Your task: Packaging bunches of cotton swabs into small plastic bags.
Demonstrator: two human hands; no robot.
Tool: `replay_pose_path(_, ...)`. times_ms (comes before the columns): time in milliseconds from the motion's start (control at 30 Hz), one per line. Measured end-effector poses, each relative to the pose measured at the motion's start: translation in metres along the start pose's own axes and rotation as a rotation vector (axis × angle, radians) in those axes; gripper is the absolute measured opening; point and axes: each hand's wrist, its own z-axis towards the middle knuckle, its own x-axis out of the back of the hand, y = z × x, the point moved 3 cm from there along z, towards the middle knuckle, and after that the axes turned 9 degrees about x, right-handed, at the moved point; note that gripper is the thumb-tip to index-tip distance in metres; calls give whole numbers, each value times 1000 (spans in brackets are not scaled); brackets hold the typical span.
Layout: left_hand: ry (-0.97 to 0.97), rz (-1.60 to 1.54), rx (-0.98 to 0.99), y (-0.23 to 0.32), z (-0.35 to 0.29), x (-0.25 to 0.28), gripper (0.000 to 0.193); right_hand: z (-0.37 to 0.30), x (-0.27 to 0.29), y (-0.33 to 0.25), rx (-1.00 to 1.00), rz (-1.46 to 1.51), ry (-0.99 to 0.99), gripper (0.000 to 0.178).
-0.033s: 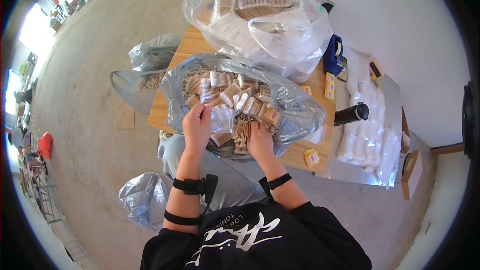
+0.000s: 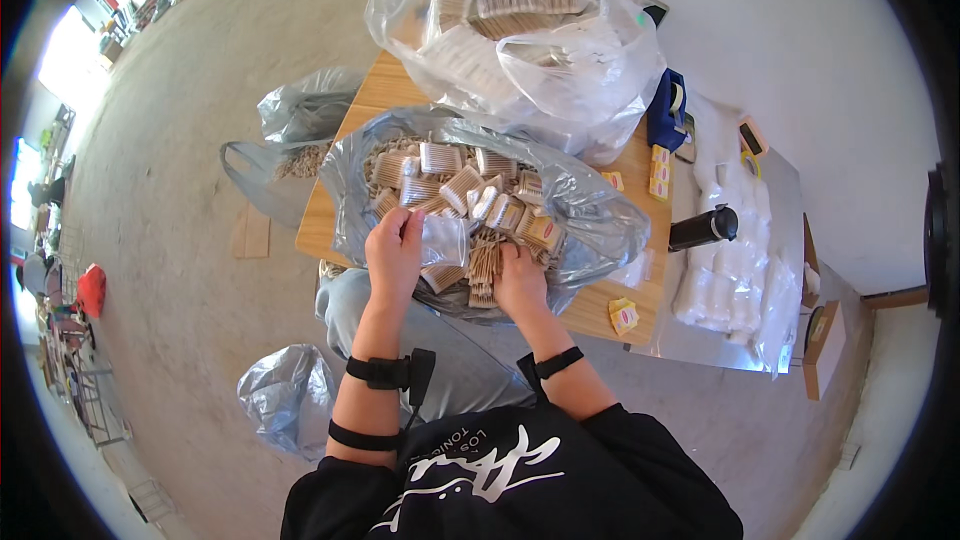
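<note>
My left hand (image 2: 394, 252) is closed in a pinch on a small clear plastic bag (image 2: 444, 240), held over a large grey plastic sack. To its right, my right hand (image 2: 521, 283) has its fingers curled into a bunch of loose cotton swabs (image 2: 484, 265) with brown sticks; the fingertips are partly hidden among them. The open grey sack (image 2: 600, 230) lies on the table and bears loose swabs and several small clear packs of cotton swabs (image 2: 440, 158). One pack with a yellow and red label (image 2: 540, 231) lies just above my right hand.
A big clear bag of swab packs (image 2: 580, 70) stands at the table's far side. Along the right are a blue tape dispenser (image 2: 665, 110), a black bottle (image 2: 703, 228), yellow label cards (image 2: 623, 316) and wrapped white bundles (image 2: 720, 270). The wooden table (image 2: 320, 220) has bags on the floor beside it.
</note>
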Motion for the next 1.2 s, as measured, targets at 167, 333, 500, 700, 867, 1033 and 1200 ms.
replay_pose_path(167,-12,15,-6,2,-1,-2,27,0,-5,19,41,196,49,36)
replay_pose_path(333,-6,-5,-6,0,1,-3,26,-5,2,12,127,77,-22,35)
replay_pose_path(500,-28,-18,29,-1,0,-7,27,2,-5,16,93,19,-9,25)
replay_pose_path(700,-26,-120,115,-13,4,-7,29,0,22,21,175,321,320,6)
replay_pose_path(867,-110,-222,198,-4,1,-17,27,-10,37,39,-261,981,154,2)
replay_pose_path(1033,-188,-372,315,-12,-3,-29,25,-31,62,33,-313,1448,191,11)
replay_pose_path(1200,-242,-437,346,-2,-12,-42,24,-63,90,56,25,1165,373,20)
